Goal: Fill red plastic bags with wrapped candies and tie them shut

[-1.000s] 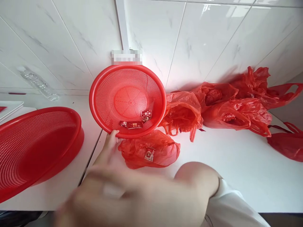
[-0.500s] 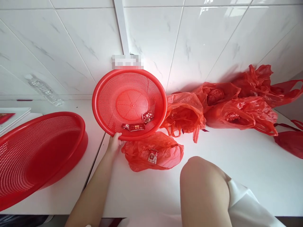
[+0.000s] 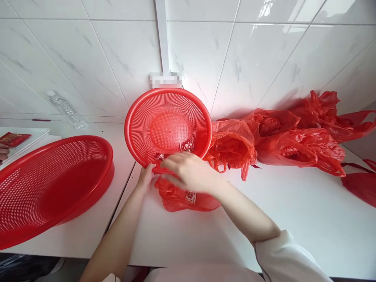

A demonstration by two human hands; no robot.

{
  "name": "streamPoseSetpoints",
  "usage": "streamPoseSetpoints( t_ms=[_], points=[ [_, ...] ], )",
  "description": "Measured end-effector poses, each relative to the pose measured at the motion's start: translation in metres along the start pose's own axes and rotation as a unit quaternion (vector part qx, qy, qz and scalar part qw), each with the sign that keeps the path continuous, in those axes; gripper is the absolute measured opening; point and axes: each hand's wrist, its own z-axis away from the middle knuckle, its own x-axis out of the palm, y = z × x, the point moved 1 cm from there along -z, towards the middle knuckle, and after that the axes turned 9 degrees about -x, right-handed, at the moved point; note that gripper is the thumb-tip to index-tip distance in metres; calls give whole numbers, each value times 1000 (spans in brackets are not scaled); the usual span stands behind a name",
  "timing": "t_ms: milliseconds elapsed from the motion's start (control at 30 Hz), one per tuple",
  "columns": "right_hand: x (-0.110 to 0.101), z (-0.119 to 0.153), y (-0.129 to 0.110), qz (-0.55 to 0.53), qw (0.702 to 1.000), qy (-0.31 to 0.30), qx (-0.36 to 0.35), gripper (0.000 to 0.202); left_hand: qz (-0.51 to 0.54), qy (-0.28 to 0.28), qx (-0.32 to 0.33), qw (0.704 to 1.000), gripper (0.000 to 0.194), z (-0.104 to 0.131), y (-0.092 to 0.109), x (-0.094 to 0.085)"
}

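A round red plastic basket (image 3: 169, 102) is tilted towards me against the wall. My left hand (image 3: 146, 176) grips its front rim from the left. Inside, small red packets (image 3: 187, 146) lie near the front wall. My right hand (image 3: 189, 170) is over the front rim, its fingers pointing left and smeared by motion; what they touch or hold is hidden. Directly below, a red plastic bag (image 3: 176, 201) lies opened on the table, holding a small red-and-white packet (image 3: 190, 196). The right hand partly covers the bag.
Another large red basket (image 3: 107, 156) stands at left. Behind it, another person's hand (image 3: 3, 152) is beside a red packet (image 3: 14, 138) on a white tray (image 3: 41, 135). A clear plastic bottle (image 3: 67, 109) lies near the wall. Several red bags (image 3: 305, 145) line the right side.
My right arm has come in from the right, bringing the hand over the basket's front rim. My left hand keeps its hold. The view has shifted slightly, and another person's hand appears at left.
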Motion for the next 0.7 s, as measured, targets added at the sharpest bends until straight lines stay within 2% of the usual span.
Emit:
streamPoseSetpoints(
  t_ms=[67,133,200,267,367,433,500,567,600,667,700],
  points=[
    [39,-4,45,-21,990,-61,127,38,-15,1,4,1000,39,-1,-1,-1],
    [77,-2,80,-53,978,-107,174,55,-31,4,11,999,40,-1,-2,-2],
    [104,4,97,-61,972,-121,192,65,-42,-4,19,999,40,-1,-3,-2],
    [114,10,100,-57,972,-114,199,63,-48,-12,26,998,40,0,-4,-1],
    [105,17,95,-58,973,-105,199,48,-60,-16,28,998,38,2,-4,0],
    [88,24,91,-82,973,-97,193,35,-64,-17,24,998,37,3,-4,1],
    [65,32,87,-158,968,-67,184,28,-66,-16,22,997,38,4,-3,2],
    [42,43,82,-265,947,-48,172,27,-73,-16,25,997,38,4,-2,3],
    [32,48,79,-310,935,-58,165,29,-77,-20,28,996,38,5,-2,3],
    [16,55,75,-336,923,-80,170,32,-83,-30,34,996,38,6,-1,3],
    [12,57,74,-322,926,-71,183,32,-83,-33,35,995,38,6,-1,3]
  ],
)
